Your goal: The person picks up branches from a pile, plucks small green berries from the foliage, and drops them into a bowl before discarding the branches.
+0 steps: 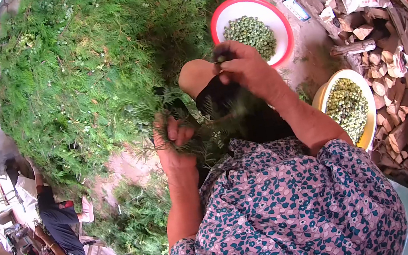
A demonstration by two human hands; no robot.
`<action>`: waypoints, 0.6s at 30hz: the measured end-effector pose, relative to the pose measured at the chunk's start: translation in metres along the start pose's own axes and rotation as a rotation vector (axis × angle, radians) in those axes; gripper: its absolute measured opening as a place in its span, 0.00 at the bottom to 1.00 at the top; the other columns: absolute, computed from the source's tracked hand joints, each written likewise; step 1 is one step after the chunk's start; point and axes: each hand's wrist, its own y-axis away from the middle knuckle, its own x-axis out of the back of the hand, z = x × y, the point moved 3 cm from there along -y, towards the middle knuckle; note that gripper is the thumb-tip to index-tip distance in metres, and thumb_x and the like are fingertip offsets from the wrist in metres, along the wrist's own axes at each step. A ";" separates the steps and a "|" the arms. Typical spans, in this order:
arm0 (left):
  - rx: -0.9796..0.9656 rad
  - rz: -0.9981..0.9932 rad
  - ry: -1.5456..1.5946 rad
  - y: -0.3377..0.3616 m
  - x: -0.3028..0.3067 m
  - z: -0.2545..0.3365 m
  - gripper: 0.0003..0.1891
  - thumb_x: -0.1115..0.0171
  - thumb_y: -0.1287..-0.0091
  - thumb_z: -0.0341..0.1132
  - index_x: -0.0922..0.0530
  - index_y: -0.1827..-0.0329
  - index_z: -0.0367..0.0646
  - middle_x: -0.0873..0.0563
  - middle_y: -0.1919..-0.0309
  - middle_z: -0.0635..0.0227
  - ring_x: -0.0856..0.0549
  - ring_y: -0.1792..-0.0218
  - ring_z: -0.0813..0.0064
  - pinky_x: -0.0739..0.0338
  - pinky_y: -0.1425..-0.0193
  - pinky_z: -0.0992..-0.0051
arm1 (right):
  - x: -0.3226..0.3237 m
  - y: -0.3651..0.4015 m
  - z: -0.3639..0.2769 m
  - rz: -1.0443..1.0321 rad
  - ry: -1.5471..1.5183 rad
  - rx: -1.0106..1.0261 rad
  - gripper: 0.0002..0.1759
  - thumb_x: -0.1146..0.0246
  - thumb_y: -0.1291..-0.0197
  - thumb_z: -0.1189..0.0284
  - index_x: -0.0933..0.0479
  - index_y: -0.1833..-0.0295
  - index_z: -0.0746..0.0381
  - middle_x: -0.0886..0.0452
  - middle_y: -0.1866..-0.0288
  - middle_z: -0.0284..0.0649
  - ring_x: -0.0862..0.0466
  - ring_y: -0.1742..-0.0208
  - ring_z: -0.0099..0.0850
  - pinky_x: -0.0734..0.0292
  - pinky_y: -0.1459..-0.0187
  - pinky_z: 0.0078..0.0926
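Closed round a leafy green sprig (156,106), my left hand (175,135) is above my lap. My right hand (239,64) is raised by my bare knee, thumb and fingers pinched on something small and dark that I cannot make out. Just beyond it lies a red-rimmed white basin (281,23) with small round green cones (253,34) inside. A yellow basin (372,122) to the right of my right forearm holds more cones (346,105).
A big heap of green branches (73,68) spreads ahead and to the left, with a smaller pile (139,226) at lower left. Another person (61,229) sits on a chair at far left. Split firewood (392,94) is stacked at the right.
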 end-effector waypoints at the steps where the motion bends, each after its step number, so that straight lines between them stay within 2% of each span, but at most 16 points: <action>1: -0.019 -0.002 -0.031 0.000 -0.001 0.004 0.11 0.44 0.36 0.40 0.34 0.74 0.51 0.39 0.88 0.80 0.43 0.89 0.86 0.45 0.81 0.84 | 0.008 0.000 0.004 0.062 -0.215 -0.132 0.10 0.43 0.45 0.75 0.27 0.57 0.65 0.27 0.75 0.32 0.26 0.75 0.22 0.31 0.72 0.16; 4: -0.026 -0.075 0.086 -0.008 0.003 0.011 0.07 0.48 0.34 0.40 0.31 0.69 0.50 0.37 0.87 0.81 0.41 0.90 0.87 0.46 0.83 0.84 | 0.038 0.003 0.026 -0.062 -0.122 -0.174 0.10 0.43 0.45 0.75 0.27 0.58 0.65 0.30 0.77 0.31 0.29 0.78 0.21 0.34 0.75 0.16; 5: -0.028 -0.076 0.088 -0.010 0.002 0.012 0.07 0.48 0.34 0.40 0.31 0.69 0.50 0.37 0.87 0.81 0.41 0.90 0.87 0.46 0.83 0.84 | 0.039 0.010 0.028 -0.068 0.076 -0.144 0.08 0.42 0.45 0.75 0.27 0.60 0.66 0.30 0.77 0.30 0.32 0.81 0.19 0.39 0.80 0.16; 6: -0.042 -0.044 0.105 -0.011 0.003 0.013 0.08 0.49 0.33 0.40 0.31 0.69 0.51 0.37 0.87 0.80 0.41 0.90 0.87 0.45 0.83 0.84 | 0.034 0.018 0.027 -0.069 0.078 -0.143 0.08 0.42 0.45 0.75 0.27 0.60 0.66 0.30 0.77 0.30 0.32 0.81 0.19 0.39 0.80 0.16; 8: -0.049 -0.012 0.119 -0.012 0.003 0.013 0.08 0.50 0.32 0.41 0.31 0.70 0.51 0.37 0.87 0.80 0.41 0.90 0.87 0.45 0.83 0.84 | 0.014 0.035 0.028 -0.242 0.211 -0.283 0.06 0.42 0.43 0.73 0.26 0.64 0.66 0.31 0.78 0.29 0.34 0.83 0.16 0.42 0.83 0.13; 10: -0.008 -0.076 0.107 -0.012 0.000 0.012 0.10 0.48 0.33 0.42 0.34 0.72 0.52 0.38 0.87 0.80 0.42 0.88 0.86 0.43 0.80 0.84 | -0.003 0.042 0.037 -0.255 0.092 -0.323 0.06 0.42 0.42 0.73 0.25 0.65 0.65 0.31 0.78 0.28 0.34 0.84 0.16 0.43 0.84 0.12; 12: -0.011 -0.055 0.059 -0.011 -0.001 0.010 0.11 0.47 0.34 0.42 0.34 0.73 0.51 0.38 0.86 0.80 0.41 0.87 0.86 0.43 0.80 0.84 | -0.024 0.044 0.042 -0.274 -0.025 -0.356 0.07 0.41 0.41 0.72 0.24 0.66 0.65 0.31 0.79 0.28 0.35 0.84 0.15 0.45 0.84 0.11; 14: -0.018 -0.034 0.016 -0.009 -0.005 0.006 0.11 0.47 0.34 0.42 0.34 0.73 0.51 0.38 0.86 0.80 0.41 0.87 0.85 0.43 0.80 0.83 | -0.037 0.042 0.037 -0.146 -0.028 -0.264 0.09 0.40 0.42 0.72 0.22 0.61 0.66 0.30 0.82 0.27 0.34 0.85 0.15 0.44 0.85 0.11; 16: -0.003 0.071 -0.007 -0.007 -0.005 0.003 0.13 0.46 0.35 0.42 0.35 0.75 0.50 0.37 0.85 0.79 0.39 0.84 0.84 0.43 0.80 0.83 | -0.039 0.039 0.045 -0.169 -0.008 -0.250 0.09 0.40 0.43 0.71 0.22 0.62 0.66 0.29 0.81 0.26 0.33 0.84 0.15 0.42 0.83 0.12; 17: 0.007 -0.066 0.058 -0.006 -0.005 0.003 0.10 0.42 0.38 0.39 0.32 0.73 0.48 0.32 0.82 0.78 0.36 0.81 0.84 0.40 0.78 0.83 | -0.041 0.039 0.046 -0.164 0.138 -0.131 0.09 0.39 0.43 0.71 0.22 0.62 0.67 0.27 0.80 0.29 0.31 0.82 0.16 0.38 0.81 0.14; 18: 0.002 -0.065 0.060 -0.006 -0.004 0.002 0.10 0.42 0.38 0.39 0.32 0.73 0.48 0.32 0.82 0.78 0.36 0.81 0.84 0.40 0.78 0.83 | -0.043 0.038 0.044 -0.157 0.284 -0.011 0.09 0.39 0.44 0.71 0.22 0.63 0.68 0.26 0.80 0.31 0.29 0.80 0.18 0.35 0.78 0.16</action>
